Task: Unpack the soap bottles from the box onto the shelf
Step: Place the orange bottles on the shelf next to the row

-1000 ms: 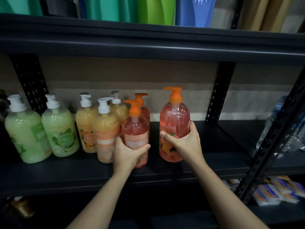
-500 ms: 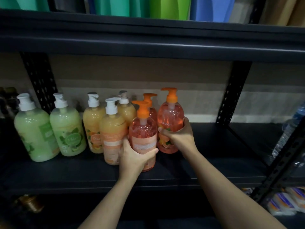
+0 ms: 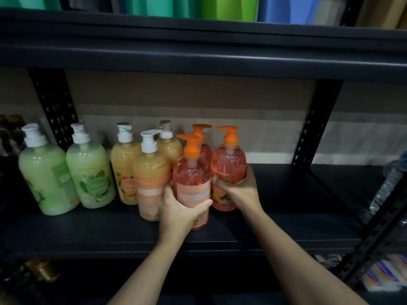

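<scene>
**Shelf** (image 3: pixel 286 227): dark metal board carried on perforated uprights (image 3: pixel 55 106); an upper board (image 3: pixel 198 51) ran above it.

**1. Front pink bottle** (image 3: pixel 191 172): clear pink-orange soap, orange pump. It stood upright about halfway along the shelf, nearest the front edge of all the bottles. The left hand (image 3: pixel 178 208) gripped its lower body, thumb across the front and fingers curled round the left side.

**2. Right pink bottle** (image 3: pixel 228 164): same kind, upright, just beside item 1 on the right and a little farther back. Whether the two touched could not be told. The right hand (image 3: pixel 240 188) gripped it round the middle, thumb over the front label and fingers round the far side.

**3. Rear pink bottle** (image 3: pixel 204 148): behind items 1 and 2, toward the back edge. Only its pump and shoulder showed.

**4–6. Yellow bottles** (image 3: pixel 150 179): three, with white pumps, clustered just left of item 1. One stood forward and two behind.

**7–8. Green bottles** (image 3: pixel 90 172): two, with white pumps, side by side toward the shelf's left end.

**Sundries**: coloured sheets (image 3: pixel 154 5) stood on the upper board. Wrapped clear bottles (image 3: pixel 387 183) lay past the right upright. Small packets (image 3: pixel 383 274) lay on the level below, at the right.
</scene>
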The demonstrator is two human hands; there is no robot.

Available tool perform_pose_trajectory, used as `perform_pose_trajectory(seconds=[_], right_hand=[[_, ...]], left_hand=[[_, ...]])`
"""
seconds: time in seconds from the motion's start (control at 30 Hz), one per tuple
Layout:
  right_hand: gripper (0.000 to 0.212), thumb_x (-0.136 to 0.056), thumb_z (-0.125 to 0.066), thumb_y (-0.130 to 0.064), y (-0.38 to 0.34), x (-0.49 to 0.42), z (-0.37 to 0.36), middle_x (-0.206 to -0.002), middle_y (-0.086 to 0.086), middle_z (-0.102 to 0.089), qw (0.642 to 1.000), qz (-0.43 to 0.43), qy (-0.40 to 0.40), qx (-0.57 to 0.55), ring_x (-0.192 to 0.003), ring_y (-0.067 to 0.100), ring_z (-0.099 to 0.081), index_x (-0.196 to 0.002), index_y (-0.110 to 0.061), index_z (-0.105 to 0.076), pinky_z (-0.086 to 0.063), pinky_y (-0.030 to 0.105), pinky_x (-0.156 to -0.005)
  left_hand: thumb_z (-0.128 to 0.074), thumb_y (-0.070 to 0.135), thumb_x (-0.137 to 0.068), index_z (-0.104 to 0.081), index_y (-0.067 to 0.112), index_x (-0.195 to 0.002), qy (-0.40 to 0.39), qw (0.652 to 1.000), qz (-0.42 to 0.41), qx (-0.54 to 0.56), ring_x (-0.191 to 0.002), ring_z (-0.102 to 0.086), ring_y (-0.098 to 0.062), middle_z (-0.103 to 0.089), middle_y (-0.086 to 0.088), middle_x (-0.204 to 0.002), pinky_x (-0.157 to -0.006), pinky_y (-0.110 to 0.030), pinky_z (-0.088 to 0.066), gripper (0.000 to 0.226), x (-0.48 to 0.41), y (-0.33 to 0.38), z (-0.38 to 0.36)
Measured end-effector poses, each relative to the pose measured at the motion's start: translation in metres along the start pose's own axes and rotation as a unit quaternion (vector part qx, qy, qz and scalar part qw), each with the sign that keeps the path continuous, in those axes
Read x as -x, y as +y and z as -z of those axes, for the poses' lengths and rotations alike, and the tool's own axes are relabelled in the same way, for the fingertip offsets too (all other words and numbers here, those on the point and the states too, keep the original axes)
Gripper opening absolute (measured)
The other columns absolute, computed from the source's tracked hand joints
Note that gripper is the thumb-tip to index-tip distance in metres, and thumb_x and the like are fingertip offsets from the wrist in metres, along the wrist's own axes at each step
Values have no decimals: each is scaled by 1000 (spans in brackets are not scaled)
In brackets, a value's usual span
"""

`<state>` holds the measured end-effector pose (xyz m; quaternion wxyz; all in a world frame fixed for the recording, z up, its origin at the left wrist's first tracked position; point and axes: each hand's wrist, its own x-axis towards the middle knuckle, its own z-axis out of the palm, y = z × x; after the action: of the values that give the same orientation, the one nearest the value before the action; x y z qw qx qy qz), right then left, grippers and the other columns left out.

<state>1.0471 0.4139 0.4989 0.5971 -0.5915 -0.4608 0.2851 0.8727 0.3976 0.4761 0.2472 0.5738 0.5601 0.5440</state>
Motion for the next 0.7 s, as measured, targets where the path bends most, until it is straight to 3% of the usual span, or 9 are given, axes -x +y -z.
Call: perform_pose_trajectory(seconds=[0.33,0.5,0.7], right_hand=[[93,-52,-96,-38,4,6,1,-118,-10,-62,1000,-5,-8,9,-108,11,-62,-129,-30,-44,-53,37,-95],[93,-53,-94,-43,0,2,6,-118,-10,-61,998,-22,-49,29,-109,13,-61,-131,-31,-44,-51,32,-91],[110,-59,-91,-44,-4,2,14,-124,-9,-51,992,-67,-92,52,-116,18,-55,-143,-36,-20,-47,44,-104]], left_hand=[[-94,45,-44,-51,17,-122,-7,1000,-6,13,-97,-57,-11,-64,4,-114,-81,-23,-42,94,3,5,2],[-94,45,-46,-52,20,-125,-14,1000,-13,20,-98,-59,-9,-64,8,-112,-81,-21,-43,92,4,6,2],[-93,46,-47,-51,21,-129,-24,999,-15,19,-100,-57,-6,-61,13,-112,-82,-19,-41,95,4,7,4]])
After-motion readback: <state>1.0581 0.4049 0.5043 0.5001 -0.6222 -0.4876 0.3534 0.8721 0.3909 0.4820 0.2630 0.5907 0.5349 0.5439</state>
